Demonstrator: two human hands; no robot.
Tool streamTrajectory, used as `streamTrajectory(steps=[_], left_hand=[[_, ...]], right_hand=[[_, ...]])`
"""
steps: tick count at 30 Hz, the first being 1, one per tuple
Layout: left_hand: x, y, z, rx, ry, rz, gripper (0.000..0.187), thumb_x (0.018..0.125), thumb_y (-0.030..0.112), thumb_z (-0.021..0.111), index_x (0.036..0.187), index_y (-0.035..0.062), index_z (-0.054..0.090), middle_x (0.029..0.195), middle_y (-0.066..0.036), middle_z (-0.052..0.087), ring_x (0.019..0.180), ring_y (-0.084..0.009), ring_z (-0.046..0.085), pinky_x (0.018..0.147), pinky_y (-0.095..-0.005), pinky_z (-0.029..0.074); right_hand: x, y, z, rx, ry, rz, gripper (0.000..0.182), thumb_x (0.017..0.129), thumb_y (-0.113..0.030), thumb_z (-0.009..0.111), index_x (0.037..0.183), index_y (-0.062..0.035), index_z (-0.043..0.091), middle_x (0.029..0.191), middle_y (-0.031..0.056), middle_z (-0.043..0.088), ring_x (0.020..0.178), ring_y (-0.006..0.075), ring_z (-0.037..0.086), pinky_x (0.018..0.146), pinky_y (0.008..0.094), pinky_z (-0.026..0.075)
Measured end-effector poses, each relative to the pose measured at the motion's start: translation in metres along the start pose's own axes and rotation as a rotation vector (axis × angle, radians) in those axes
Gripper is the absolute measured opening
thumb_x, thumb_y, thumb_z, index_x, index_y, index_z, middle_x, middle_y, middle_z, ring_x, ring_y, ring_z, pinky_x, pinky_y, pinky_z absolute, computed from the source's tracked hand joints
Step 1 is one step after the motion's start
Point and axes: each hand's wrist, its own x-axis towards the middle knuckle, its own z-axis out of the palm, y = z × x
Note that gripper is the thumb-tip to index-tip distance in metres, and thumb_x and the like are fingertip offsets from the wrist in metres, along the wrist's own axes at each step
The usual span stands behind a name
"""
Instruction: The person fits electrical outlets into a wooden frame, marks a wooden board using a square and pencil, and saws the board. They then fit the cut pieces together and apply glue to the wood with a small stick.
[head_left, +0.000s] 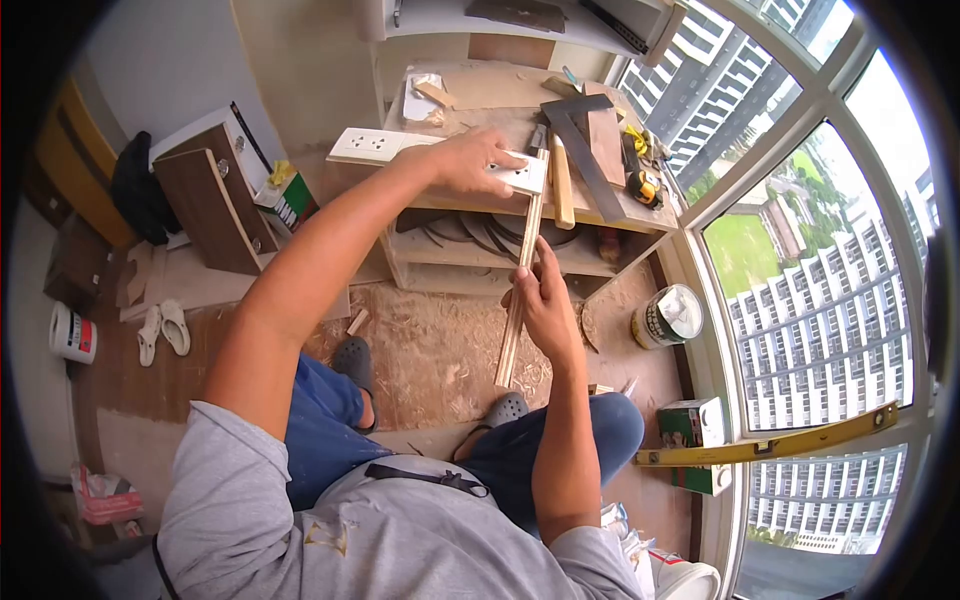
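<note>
A long white panel with sockets (365,145) lies across the front of the wooden workbench (480,95). My left hand (468,160) is on its right part, fingers spread over the sockets, with no grip visible around it. My right hand (545,300) is closed around a thin light wooden strip (512,345), which slants down toward the floor between my legs. The strip's upper end meets the panel's right end. Just right of it lie a hammer with a wooden handle (563,190) and a dark metal square (585,150).
A yellow tape measure (645,188) sits at the bench's right edge. Wood shavings (430,350) cover the floor. A white bucket (668,316) stands right of the bench, and a yellow level (770,447) spans the window side. Brown boards (205,205) lean at left.
</note>
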Motion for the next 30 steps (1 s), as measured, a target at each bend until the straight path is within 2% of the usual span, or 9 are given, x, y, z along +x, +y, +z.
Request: streamTrajectory(steps=[4, 7, 14, 16, 19, 21, 28, 30], left_hand=[[0.001, -0.002, -0.002, 0.137, -0.031, 0.086, 0.064, 0.087, 0.034, 0.075, 0.148, 0.0228, 0.057, 0.146, -0.016, 0.048, 0.131, -0.0356, 0.046, 0.114, -0.0428, 0.037], [0.002, 0.004, -0.003, 0.161, -0.052, 0.063, 0.066, 0.087, 0.032, 0.076, 0.149, 0.0228, 0.056, 0.145, -0.017, 0.049, 0.133, -0.0366, 0.045, 0.115, -0.0434, 0.037], [0.001, 0.012, -0.01, 0.175, -0.102, 0.027, 0.067, 0.088, 0.03, 0.076, 0.151, 0.0259, 0.052, 0.152, -0.019, 0.044, 0.139, -0.038, 0.043, 0.118, -0.0444, 0.035], [0.002, 0.011, -0.009, 0.174, -0.107, 0.026, 0.068, 0.088, 0.03, 0.076, 0.151, 0.0263, 0.051, 0.154, -0.02, 0.043, 0.14, -0.0385, 0.042, 0.118, -0.0445, 0.035], [0.002, 0.012, -0.011, 0.2, -0.098, 0.027, 0.069, 0.088, 0.03, 0.076, 0.152, 0.0264, 0.05, 0.154, -0.021, 0.043, 0.141, -0.039, 0.041, 0.119, -0.0443, 0.034], [0.003, 0.013, -0.01, 0.19, -0.108, 0.008, 0.069, 0.088, 0.031, 0.076, 0.152, 0.0263, 0.05, 0.154, -0.021, 0.042, 0.14, -0.0391, 0.042, 0.119, -0.0447, 0.034], [0.003, 0.007, -0.006, 0.201, -0.105, 0.021, 0.071, 0.086, 0.033, 0.078, 0.152, 0.0267, 0.051, 0.153, -0.021, 0.044, 0.14, -0.0393, 0.042, 0.119, -0.0451, 0.033], [0.001, 0.005, -0.009, 0.19, -0.094, 0.044, 0.076, 0.085, 0.034, 0.078, 0.154, 0.0218, 0.047, 0.156, -0.02, 0.042, 0.143, -0.0382, 0.04, 0.121, -0.0443, 0.031]], right_hand=[[0.001, 0.005, -0.002, -0.018, 0.002, -0.032, 0.058, 0.107, -0.016, 0.051, 0.158, -0.0022, 0.026, 0.09, 0.0079, 0.057, 0.073, 0.0141, 0.061, 0.065, 0.031, 0.05], [-0.001, 0.001, -0.001, 0.03, 0.0, -0.003, 0.059, 0.107, -0.016, 0.051, 0.159, -0.0023, 0.025, 0.091, 0.0079, 0.057, 0.074, 0.014, 0.061, 0.066, 0.0314, 0.05], [0.001, 0.01, -0.003, 0.062, 0.004, -0.059, 0.061, 0.106, -0.014, 0.054, 0.158, -0.0009, 0.026, 0.092, 0.008, 0.058, 0.075, 0.014, 0.057, 0.068, 0.0314, 0.05], [0.003, 0.015, -0.004, 0.076, 0.01, -0.04, 0.061, 0.105, -0.016, 0.055, 0.157, 0.001, 0.028, 0.094, 0.0103, 0.06, 0.077, 0.016, 0.057, 0.072, 0.0327, 0.05], [0.006, 0.019, -0.004, 0.007, 0.048, -0.126, 0.061, 0.104, -0.018, 0.055, 0.156, 0.0028, 0.029, 0.093, 0.0131, 0.062, 0.079, 0.0182, 0.058, 0.075, 0.0343, 0.051], [0.003, 0.013, -0.006, 0.026, 0.017, -0.054, 0.062, 0.104, -0.02, 0.056, 0.155, 0.0042, 0.029, 0.099, 0.0179, 0.064, 0.083, 0.0202, 0.06, 0.079, 0.0361, 0.051], [0.0, 0.019, -0.004, 0.057, 0.072, -0.045, 0.059, 0.104, -0.018, 0.055, 0.153, 0.0047, 0.032, 0.1, 0.019, 0.065, 0.083, 0.0211, 0.062, 0.08, 0.0374, 0.052], [-0.005, 0.023, -0.009, -0.125, 0.175, -0.111, 0.057, 0.104, -0.018, 0.055, 0.153, 0.0032, 0.035, 0.095, 0.0171, 0.064, 0.079, 0.0203, 0.063, 0.077, 0.0367, 0.053]])
